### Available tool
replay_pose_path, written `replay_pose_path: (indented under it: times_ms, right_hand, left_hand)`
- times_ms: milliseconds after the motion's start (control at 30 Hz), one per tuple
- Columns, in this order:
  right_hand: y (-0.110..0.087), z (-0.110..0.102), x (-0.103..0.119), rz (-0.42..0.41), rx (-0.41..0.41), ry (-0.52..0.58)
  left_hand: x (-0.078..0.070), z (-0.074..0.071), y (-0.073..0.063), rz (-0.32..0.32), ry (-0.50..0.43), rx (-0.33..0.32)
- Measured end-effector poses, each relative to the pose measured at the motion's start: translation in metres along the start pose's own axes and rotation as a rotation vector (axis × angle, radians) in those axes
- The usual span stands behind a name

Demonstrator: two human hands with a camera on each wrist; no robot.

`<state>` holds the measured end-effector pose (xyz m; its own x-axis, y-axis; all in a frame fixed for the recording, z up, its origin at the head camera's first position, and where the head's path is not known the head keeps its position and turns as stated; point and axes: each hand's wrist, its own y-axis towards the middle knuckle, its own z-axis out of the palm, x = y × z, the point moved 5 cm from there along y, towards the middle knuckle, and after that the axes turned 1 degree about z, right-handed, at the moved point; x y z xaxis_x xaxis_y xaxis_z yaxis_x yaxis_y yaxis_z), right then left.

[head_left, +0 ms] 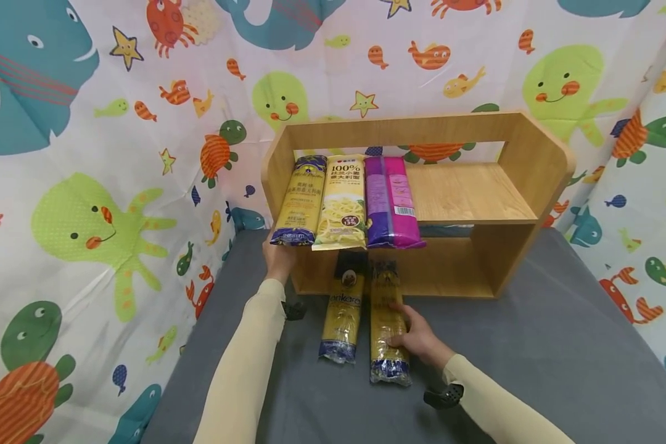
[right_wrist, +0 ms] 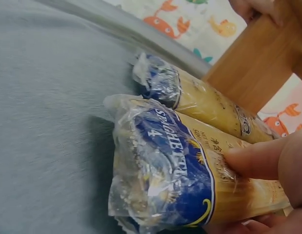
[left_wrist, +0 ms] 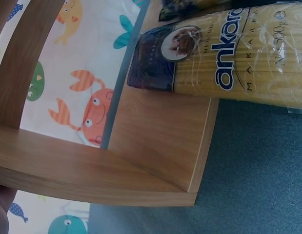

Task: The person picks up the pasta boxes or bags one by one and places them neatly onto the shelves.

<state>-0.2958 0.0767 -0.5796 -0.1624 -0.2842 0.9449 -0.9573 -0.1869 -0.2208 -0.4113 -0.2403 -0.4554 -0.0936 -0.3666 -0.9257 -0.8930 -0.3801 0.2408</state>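
My right hand [head_left: 422, 339] grips a yellow-and-blue spaghetti pack [head_left: 387, 314] near its front end. In the right wrist view, the thumb lies over the pack and the other fingers lie along its side and below. The pack's far end reaches into the lower level of a wooden shelf [head_left: 449, 265]. Just left of it lies an Ankara pasta pack [left_wrist: 229, 58], also sticking out of the lower level. My left hand [head_left: 279, 262] holds the shelf's left side board, its fingers partly hidden behind the packs above in the head view.
On the upper level, a gold pasta pack [head_left: 301, 197], a cream pasta pack [head_left: 341, 203] and a purple pack [head_left: 391, 200] lie side by side, overhanging the front edge. Grey cloth [head_left: 560, 357] covers the table. A sea-animal curtain [head_left: 144, 185] hangs behind and beside it.
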Motion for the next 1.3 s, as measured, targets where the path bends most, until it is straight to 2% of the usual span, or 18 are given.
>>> replay_pose_path:
  times_ms: [133,267,533,733,1033,1300]
  right_hand:
    - [-0.017,-0.008,-0.007,0.028,-0.001,0.045]
    - [-0.034,-0.023,-0.014,0.024,0.016,0.076]
    - [-0.077,-0.063,-0.019,0.008,0.141,0.161]
    - [-0.108,-0.099,-0.017,0.027,0.183,0.186]
    - [-0.143,-0.157,0.012,0.002,0.395,0.266]
    - [-0.168,-0.195,0.054,-0.03,0.566,0.447]
  left_hand:
    - [0.001,-0.001,-0.003,-0.006,0.001,0.009]
    - [0.002,-0.002,-0.004,0.018,0.024,0.017]
    - [-0.001,-0.002,-0.002,0.029,0.029,0.028]
    - [-0.001,-0.002,-0.001,0.011,0.012,0.02]
    - [-0.006,-0.001,-0.003,0.003,0.05,0.026]
    - [-0.006,-0.003,-0.003,0.032,0.063,0.012]
